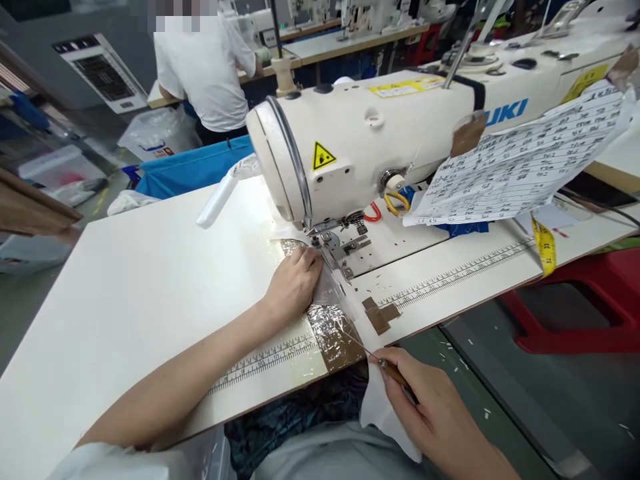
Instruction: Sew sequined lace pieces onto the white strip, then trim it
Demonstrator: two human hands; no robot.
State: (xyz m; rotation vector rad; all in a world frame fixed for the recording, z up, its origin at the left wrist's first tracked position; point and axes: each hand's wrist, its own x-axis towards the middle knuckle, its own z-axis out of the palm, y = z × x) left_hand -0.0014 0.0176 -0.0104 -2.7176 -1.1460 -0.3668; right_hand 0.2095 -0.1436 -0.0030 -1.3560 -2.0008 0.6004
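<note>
Fabric (384,407): hanging over front edge of your table (125,287).
Left hand (294,280): you are resting it by the sewing machine (360,147); grip unclear.
Right hand (433,397): you are pinching an awl (399,378).

A white-shirted person (205,83) stands out at eleven o'clock, a grilled white unit (104,75) at ten, a handwritten sheet (520,160) at two, a yellow measuring tape (545,250) and red stool (613,293) at three.

Sewing workshop: machine (350,143), seemingly others (385,17) behind.
</note>
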